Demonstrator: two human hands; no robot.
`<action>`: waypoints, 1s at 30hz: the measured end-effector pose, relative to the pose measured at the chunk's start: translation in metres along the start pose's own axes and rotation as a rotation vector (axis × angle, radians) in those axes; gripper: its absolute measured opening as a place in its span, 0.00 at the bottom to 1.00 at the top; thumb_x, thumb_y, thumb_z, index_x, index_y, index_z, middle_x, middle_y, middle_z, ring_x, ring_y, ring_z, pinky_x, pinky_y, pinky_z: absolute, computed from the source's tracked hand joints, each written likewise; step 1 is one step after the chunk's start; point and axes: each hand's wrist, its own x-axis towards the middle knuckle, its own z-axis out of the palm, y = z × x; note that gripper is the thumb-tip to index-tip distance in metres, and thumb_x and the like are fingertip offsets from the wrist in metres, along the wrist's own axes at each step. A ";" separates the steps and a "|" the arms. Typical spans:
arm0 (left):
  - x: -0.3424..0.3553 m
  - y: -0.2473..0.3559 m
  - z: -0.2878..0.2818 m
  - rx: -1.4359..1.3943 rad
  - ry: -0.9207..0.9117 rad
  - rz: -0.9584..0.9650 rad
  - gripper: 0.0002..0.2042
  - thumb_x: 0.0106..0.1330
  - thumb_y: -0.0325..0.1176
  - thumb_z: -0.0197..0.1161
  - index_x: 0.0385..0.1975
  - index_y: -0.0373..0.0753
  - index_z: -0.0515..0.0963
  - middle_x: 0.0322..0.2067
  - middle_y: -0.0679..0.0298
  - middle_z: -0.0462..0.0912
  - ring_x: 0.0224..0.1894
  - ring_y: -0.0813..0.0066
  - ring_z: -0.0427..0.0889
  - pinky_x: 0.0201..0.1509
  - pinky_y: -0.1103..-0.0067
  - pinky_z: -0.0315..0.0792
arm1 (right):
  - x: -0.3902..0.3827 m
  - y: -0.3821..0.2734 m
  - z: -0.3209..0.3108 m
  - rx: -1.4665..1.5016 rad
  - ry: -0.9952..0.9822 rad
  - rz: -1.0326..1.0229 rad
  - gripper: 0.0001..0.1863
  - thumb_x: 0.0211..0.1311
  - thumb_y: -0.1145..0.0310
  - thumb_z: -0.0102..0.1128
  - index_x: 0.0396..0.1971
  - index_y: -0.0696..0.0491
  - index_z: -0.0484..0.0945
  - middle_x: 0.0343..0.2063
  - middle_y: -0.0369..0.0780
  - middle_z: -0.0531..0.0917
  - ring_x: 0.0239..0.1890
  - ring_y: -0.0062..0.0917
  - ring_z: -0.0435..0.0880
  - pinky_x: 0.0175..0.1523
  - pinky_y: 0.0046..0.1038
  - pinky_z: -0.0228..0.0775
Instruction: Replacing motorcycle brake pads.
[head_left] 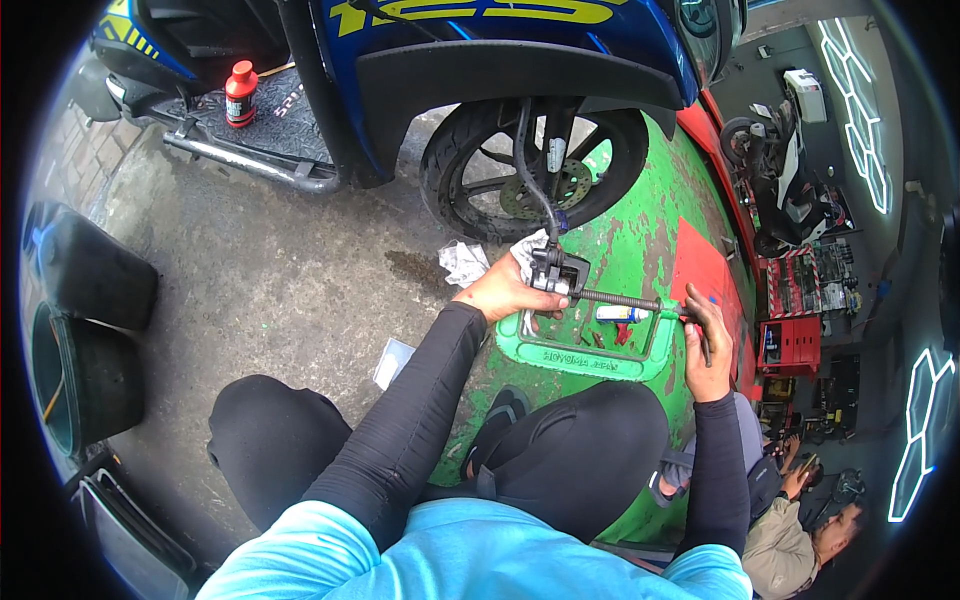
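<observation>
My left hand (505, 291) is closed around a dark brake caliper (550, 262), with a crumpled white rag (528, 248) beside it. A brake hose (532, 165) runs from the caliper up to the scooter's front wheel (535, 170). The green C-clamp (580, 362) has its threaded screw (620, 298) reaching to the caliper. At the screw's outer end my right hand (708, 350) has its fingers bent around the dark turning bar. How the clamp's other jaw bears on the caliper is hidden behind my left hand.
Ahead stands the blue scooter (510, 50), with a red bottle (240, 95) on its footboard. Black containers (95, 265) line the left. A small white-and-blue container (622, 314) lies within the clamp's frame. Behind at right, a person (785, 545) sits near tool racks (810, 280).
</observation>
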 end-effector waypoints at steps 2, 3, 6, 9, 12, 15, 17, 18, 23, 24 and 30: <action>-0.002 0.004 0.000 -0.016 -0.009 -0.017 0.35 0.54 0.21 0.73 0.62 0.42 0.63 0.40 0.61 0.84 0.35 0.71 0.88 0.21 0.80 0.80 | -0.002 -0.001 -0.005 0.076 -0.012 0.013 0.16 0.67 0.76 0.55 0.53 0.61 0.76 0.55 0.50 0.80 0.59 0.38 0.78 0.63 0.35 0.70; -0.001 0.003 -0.001 -0.016 -0.009 -0.014 0.35 0.54 0.21 0.73 0.62 0.42 0.63 0.40 0.61 0.84 0.35 0.71 0.88 0.21 0.80 0.80 | -0.003 0.000 -0.008 0.153 -0.023 0.027 0.16 0.68 0.74 0.56 0.54 0.61 0.75 0.54 0.50 0.80 0.59 0.36 0.78 0.61 0.33 0.72; -0.001 0.003 -0.002 0.013 0.008 -0.012 0.34 0.54 0.21 0.73 0.61 0.42 0.64 0.41 0.61 0.84 0.36 0.71 0.88 0.20 0.80 0.80 | 0.000 0.011 -0.011 0.164 -0.041 -0.002 0.16 0.71 0.68 0.56 0.52 0.62 0.77 0.49 0.49 0.82 0.53 0.33 0.83 0.56 0.30 0.76; -0.002 0.004 0.001 0.053 0.038 -0.017 0.34 0.52 0.20 0.75 0.60 0.40 0.66 0.42 0.63 0.84 0.38 0.74 0.87 0.30 0.79 0.82 | 0.009 0.011 -0.025 0.111 -0.129 0.073 0.17 0.74 0.63 0.54 0.48 0.63 0.79 0.45 0.48 0.83 0.43 0.31 0.87 0.50 0.29 0.78; 0.001 -0.005 -0.001 0.050 0.038 0.082 0.34 0.50 0.20 0.76 0.58 0.40 0.68 0.42 0.66 0.83 0.41 0.79 0.84 0.41 0.79 0.81 | 0.019 0.025 -0.022 0.138 -0.125 0.123 0.25 0.77 0.55 0.48 0.41 0.66 0.81 0.34 0.44 0.86 0.31 0.25 0.86 0.40 0.26 0.79; 0.001 -0.004 0.001 0.016 0.046 0.021 0.34 0.48 0.20 0.77 0.57 0.39 0.69 0.42 0.68 0.82 0.41 0.82 0.82 0.48 0.80 0.78 | 0.024 0.036 -0.013 0.177 -0.138 0.194 0.34 0.78 0.47 0.41 0.33 0.65 0.81 0.23 0.41 0.84 0.24 0.21 0.83 0.32 0.22 0.76; 0.000 -0.003 0.001 0.028 0.040 0.022 0.34 0.49 0.20 0.77 0.57 0.39 0.69 0.41 0.69 0.82 0.41 0.82 0.82 0.46 0.80 0.78 | 0.029 0.039 -0.010 0.318 -0.133 0.390 0.36 0.77 0.42 0.39 0.27 0.62 0.79 0.19 0.40 0.82 0.18 0.19 0.79 0.25 0.21 0.71; 0.001 -0.003 0.001 0.028 0.040 0.021 0.34 0.49 0.20 0.77 0.57 0.39 0.69 0.41 0.69 0.82 0.41 0.82 0.82 0.46 0.80 0.78 | 0.032 0.039 -0.008 0.319 -0.133 0.391 0.36 0.77 0.42 0.39 0.27 0.62 0.79 0.19 0.40 0.82 0.18 0.19 0.79 0.25 0.21 0.71; 0.000 -0.001 0.002 0.017 0.043 0.027 0.33 0.49 0.19 0.77 0.56 0.40 0.69 0.40 0.69 0.82 0.39 0.82 0.82 0.45 0.80 0.78 | 0.049 0.034 -0.005 0.544 -0.162 0.670 0.35 0.74 0.38 0.42 0.19 0.56 0.73 0.09 0.38 0.75 0.07 0.19 0.70 0.12 0.21 0.59; 0.001 -0.001 0.002 0.018 0.042 0.026 0.33 0.49 0.19 0.77 0.56 0.40 0.69 0.40 0.69 0.82 0.39 0.82 0.82 0.45 0.80 0.78 | 0.052 0.034 -0.005 0.545 -0.161 0.672 0.35 0.74 0.38 0.42 0.19 0.56 0.73 0.09 0.38 0.75 0.07 0.19 0.70 0.12 0.21 0.59; 0.001 -0.003 0.000 0.048 0.037 0.037 0.34 0.50 0.19 0.76 0.59 0.40 0.68 0.41 0.68 0.82 0.40 0.81 0.83 0.43 0.80 0.79 | 0.062 0.034 -0.011 0.704 -0.319 0.949 0.33 0.75 0.41 0.42 0.19 0.55 0.71 0.07 0.38 0.72 0.06 0.20 0.68 0.11 0.22 0.59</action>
